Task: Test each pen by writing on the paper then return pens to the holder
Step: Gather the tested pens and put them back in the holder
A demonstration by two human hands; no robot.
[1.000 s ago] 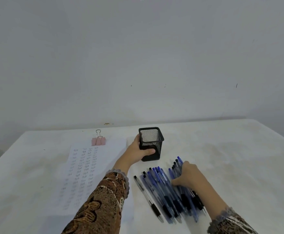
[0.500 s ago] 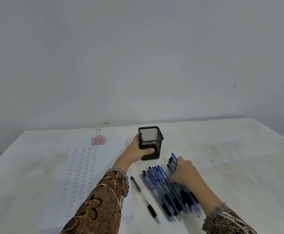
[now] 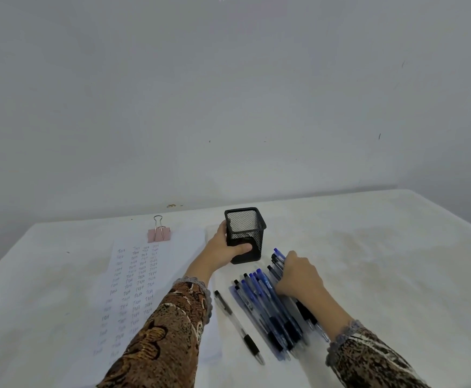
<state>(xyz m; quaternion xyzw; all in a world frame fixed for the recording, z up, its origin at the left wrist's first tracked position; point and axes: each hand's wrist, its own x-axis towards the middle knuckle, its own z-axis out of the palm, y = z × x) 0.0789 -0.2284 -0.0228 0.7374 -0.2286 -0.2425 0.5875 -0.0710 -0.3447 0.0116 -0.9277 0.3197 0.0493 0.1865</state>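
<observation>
**Both hands at the holder and pens**

The left hand [image 3: 223, 256] wraps its grip round the lower part of the black mesh holder [image 3: 245, 236], which stands upright on the white worktop [image 3: 396, 261] toward the far edge. The right hand [image 3: 298, 275] curls its grip over the pens [image 3: 265, 303], a row of blue and black ones lying side by side nearer the near edge (writing tips pointing that way). One black pen [image 3: 238, 326] lies apart, just left of the row. The paper [image 3: 133, 287], covered in written columns, lies toward the left edge, a pink binder clip [image 3: 158, 233] on its far end

"Test" handwritten in rows, paper [image 3: 144, 298]
</observation>
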